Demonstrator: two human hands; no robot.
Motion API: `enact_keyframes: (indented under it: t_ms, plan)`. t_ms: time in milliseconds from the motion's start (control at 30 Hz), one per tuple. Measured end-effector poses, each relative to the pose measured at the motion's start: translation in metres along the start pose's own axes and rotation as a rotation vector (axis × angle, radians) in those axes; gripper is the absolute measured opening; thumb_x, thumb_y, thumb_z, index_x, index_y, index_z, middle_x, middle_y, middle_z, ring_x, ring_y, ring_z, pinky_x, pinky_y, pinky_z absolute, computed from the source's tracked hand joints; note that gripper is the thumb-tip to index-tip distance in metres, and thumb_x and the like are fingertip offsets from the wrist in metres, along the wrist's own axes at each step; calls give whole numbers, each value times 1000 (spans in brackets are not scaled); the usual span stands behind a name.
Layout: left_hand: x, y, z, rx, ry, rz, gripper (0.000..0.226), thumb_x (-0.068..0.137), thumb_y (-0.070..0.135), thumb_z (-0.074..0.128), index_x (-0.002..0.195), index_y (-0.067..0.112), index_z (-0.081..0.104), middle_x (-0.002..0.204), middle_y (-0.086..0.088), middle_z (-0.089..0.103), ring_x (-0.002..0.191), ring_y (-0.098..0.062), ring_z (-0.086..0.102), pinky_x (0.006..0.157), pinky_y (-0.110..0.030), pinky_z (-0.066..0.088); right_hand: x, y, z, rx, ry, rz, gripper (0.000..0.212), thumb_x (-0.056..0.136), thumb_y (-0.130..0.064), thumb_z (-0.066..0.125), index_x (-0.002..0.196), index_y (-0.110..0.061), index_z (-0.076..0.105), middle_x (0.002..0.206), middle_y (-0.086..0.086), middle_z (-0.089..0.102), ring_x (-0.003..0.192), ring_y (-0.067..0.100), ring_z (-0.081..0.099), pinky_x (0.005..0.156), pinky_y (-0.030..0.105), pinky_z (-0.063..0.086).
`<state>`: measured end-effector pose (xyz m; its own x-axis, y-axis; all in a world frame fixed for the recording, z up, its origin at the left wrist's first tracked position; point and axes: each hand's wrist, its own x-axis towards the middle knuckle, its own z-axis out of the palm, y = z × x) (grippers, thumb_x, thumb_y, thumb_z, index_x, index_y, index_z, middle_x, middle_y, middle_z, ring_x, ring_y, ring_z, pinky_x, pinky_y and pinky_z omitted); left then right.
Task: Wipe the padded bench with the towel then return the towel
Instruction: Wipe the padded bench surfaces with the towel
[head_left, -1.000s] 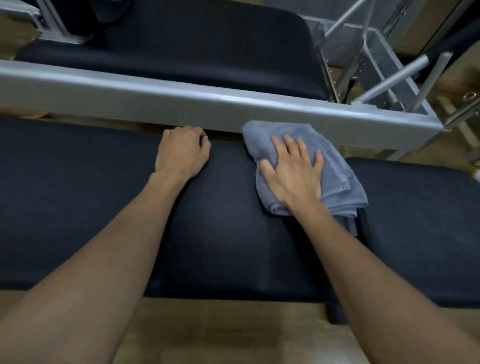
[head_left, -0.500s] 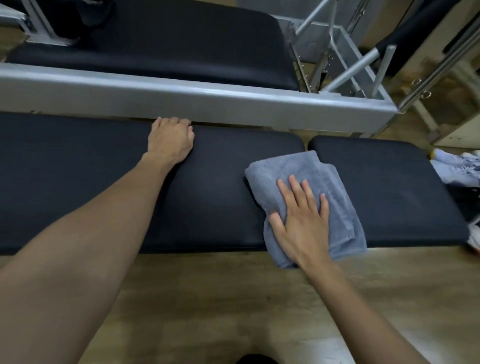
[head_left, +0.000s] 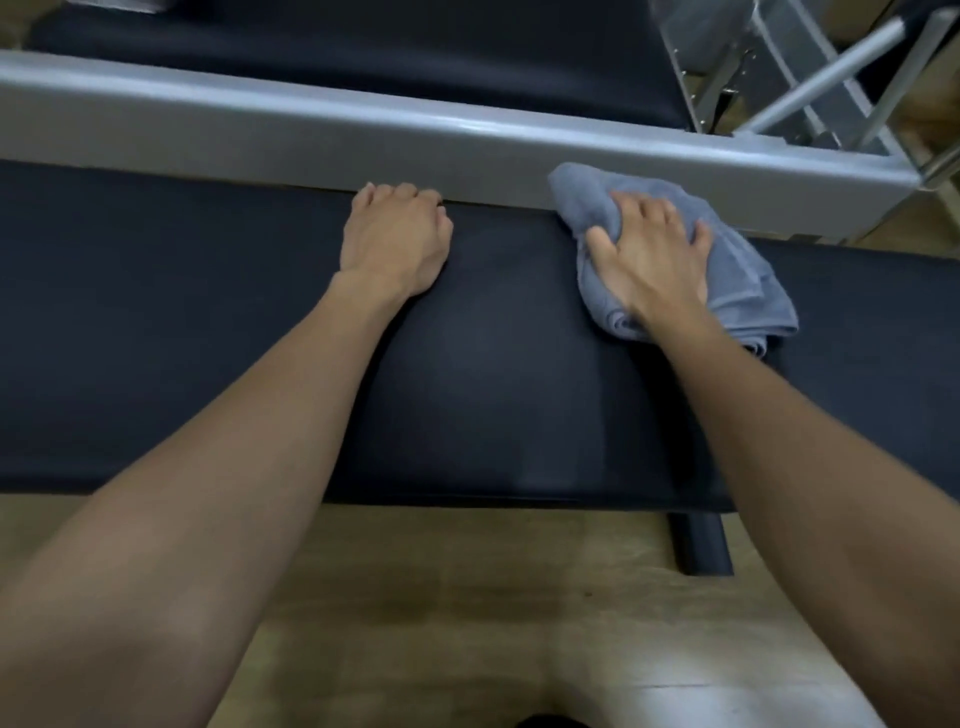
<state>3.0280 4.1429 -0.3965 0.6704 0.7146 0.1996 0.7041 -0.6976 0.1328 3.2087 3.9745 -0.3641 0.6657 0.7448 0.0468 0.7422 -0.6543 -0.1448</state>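
Note:
The black padded bench (head_left: 493, 395) runs across the middle of the head view. A folded grey-blue towel (head_left: 748, 270) lies on it at the far right, its far corner against the grey metal rail. My right hand (head_left: 649, 254) presses down on the towel, fingers curled into the cloth. My left hand (head_left: 395, 239) rests on the bench pad near its far edge, fingers curled under by the rail, holding nothing.
A grey metal rail (head_left: 311, 135) runs along the bench's far side, with a second black pad (head_left: 363, 47) behind it. Metal bars and frame parts (head_left: 810, 78) stand at the top right. A dark bench leg (head_left: 698, 545) meets the wooden floor (head_left: 467, 597) below.
My right hand has pushed the towel from the bench's near edge back up to the far edge by the rail. My left hand has stayed in place on the pad.

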Motion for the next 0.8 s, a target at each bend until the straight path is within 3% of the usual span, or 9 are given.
enact_keyframes:
  t_ms: [100,267,367,533,700,800]
  plan:
    - [-1,1,-8,-7,-36,-10,44,99,30,27,120,10,60,121,-17,62,115,-35,53,112,-43,24,3,-3,-2,17,9,23,64,90,-47,28,146,-20,38,151,10,41,141,27,31,113,59,14]
    - [-13,2,-20,-62,-67,-8,43,99,31,30,126,10,56,125,-15,60,120,-32,50,115,-42,22,-79,-2,-5,-14,-30,-22,70,89,-48,25,154,-21,24,163,3,21,150,23,13,119,53,5]
    - [-20,-7,-30,-120,-78,17,42,99,30,34,130,9,53,131,-14,58,124,-30,48,116,-41,21,-139,-23,-9,-47,-31,-47,77,85,-52,17,154,-20,25,162,4,23,150,23,15,119,52,6]
    - [-28,-38,-38,-158,-67,-2,41,100,28,37,133,9,51,137,-13,54,131,-29,43,117,-41,19,-195,-90,2,-61,-37,-167,69,90,-48,32,152,-17,33,158,8,33,148,28,24,119,56,11]
    - [-26,-58,-30,-183,-19,19,41,100,26,37,136,10,50,140,-11,53,132,-27,43,116,-38,21,-118,-108,6,-76,-62,-151,68,91,-49,24,153,-21,29,161,5,28,149,26,20,119,55,8]
    - [-23,-60,-22,-194,15,29,41,101,24,36,135,9,51,138,-11,54,130,-28,45,115,-38,23,-44,-115,13,-54,-74,-93,63,96,-47,30,154,-22,24,162,3,23,150,24,14,119,54,3]
